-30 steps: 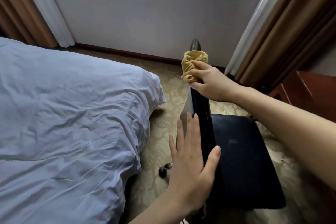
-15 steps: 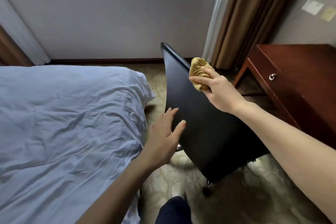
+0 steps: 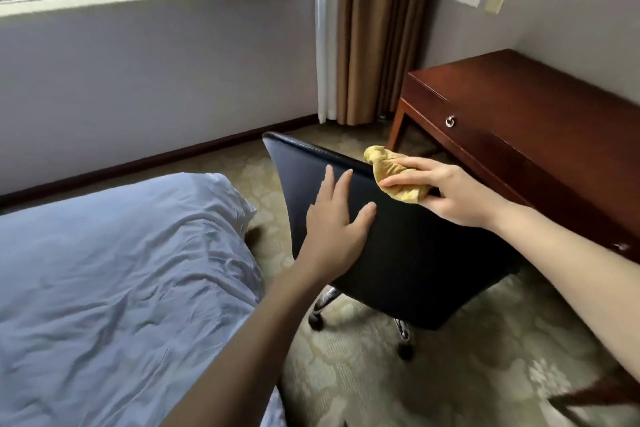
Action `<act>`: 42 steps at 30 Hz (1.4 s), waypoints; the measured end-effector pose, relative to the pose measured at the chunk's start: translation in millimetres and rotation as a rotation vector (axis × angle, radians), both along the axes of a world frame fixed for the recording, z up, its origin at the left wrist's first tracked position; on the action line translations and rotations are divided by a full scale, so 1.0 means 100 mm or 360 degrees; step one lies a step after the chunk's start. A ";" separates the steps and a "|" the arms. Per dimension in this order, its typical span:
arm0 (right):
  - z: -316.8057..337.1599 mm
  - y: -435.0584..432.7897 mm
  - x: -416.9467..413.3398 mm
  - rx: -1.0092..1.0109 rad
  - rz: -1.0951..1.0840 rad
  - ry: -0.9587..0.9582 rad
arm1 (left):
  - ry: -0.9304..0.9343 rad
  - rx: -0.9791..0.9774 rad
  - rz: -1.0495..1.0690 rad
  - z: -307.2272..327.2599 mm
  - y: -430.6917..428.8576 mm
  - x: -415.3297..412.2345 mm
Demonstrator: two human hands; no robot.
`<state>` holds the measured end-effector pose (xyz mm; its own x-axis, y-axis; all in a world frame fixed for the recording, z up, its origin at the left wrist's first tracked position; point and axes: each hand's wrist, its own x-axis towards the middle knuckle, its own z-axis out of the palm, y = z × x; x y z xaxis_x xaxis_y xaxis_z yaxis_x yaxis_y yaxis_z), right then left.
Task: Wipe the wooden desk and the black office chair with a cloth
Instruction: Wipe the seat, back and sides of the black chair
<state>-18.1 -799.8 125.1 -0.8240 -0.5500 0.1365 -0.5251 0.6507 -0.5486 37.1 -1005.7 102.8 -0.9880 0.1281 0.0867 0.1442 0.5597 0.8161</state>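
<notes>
Spotter: Cloth, crumpled and mustard-yellow point(image 3: 379, 159), sits right of centre in the frame. It is bunched in your right hand point(image 3: 450, 194), fingers and thumb curled round it, and pressed on the top edge of the black padded office chair point(image 3: 415, 253).

Checker: Your left hand point(image 3: 334, 229), just left of it, lies flat on the chair's back with the fingers straight, gripping nothing.

Spotter: That matters. The chair stands on chrome castors point(image 3: 317, 321) at lower centre. If you push hard with the wad, I judge it may roll or swivel away from you, because only that flat palm steadies it.

Checker: If it rolls right, it could knock the reddish-brown wooden desk point(image 3: 540, 121) at the frame's right. If it rolls left, it meets the bed point(image 3: 104, 270) with its pale rumpled sheet.

Spotter: A wad that tight also touches little surface, so you may leave strips of the back unwiped.
</notes>
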 end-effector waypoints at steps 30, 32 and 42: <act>-0.10 -1.27 -0.52 0.0319 -0.0381 0.0063 | -0.0032 -0.0055 -0.0114 0.11 -0.53 -1.25; -0.09 -1.33 -0.58 0.0220 -0.0395 0.0007 | -0.0043 -0.0022 -0.0090 0.13 -0.57 -1.30; 0.14 -1.35 -0.84 -0.0565 -0.0517 -0.0411 | -0.0081 -0.0520 0.0223 0.28 -0.53 -1.67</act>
<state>-101.8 -934.6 139.1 -0.9752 -0.2182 0.0381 -0.1469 0.5085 -0.8484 -130.3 -1058.2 131.2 -0.9999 0.0036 0.0141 0.0113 0.8037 0.5949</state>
